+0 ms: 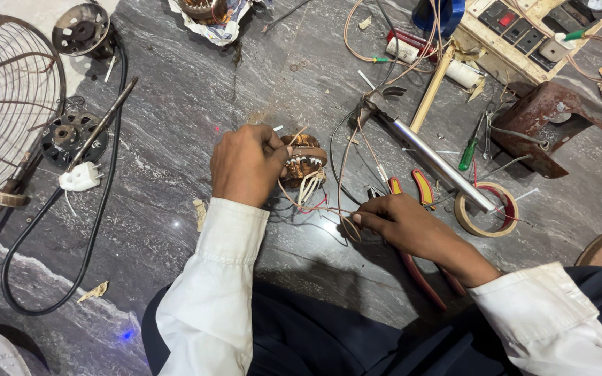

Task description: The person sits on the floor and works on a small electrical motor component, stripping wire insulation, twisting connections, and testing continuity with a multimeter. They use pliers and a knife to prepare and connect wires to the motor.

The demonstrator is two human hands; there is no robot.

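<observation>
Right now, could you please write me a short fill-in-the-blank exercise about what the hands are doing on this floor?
1. The left hand steadies a wound ____ coil on the floor.
2. The right hand pinches thin ____ that trail from that coil.
3. The roll of tape lies beside the ____ hand.
4. The white plug ends a ____ cable.

Missing words: copper; wires; right; black

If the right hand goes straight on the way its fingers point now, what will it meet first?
Probably the loose wires hanging from the motor winding that the left hand holds; the right hand points left toward them, though depth is unclear.
</observation>
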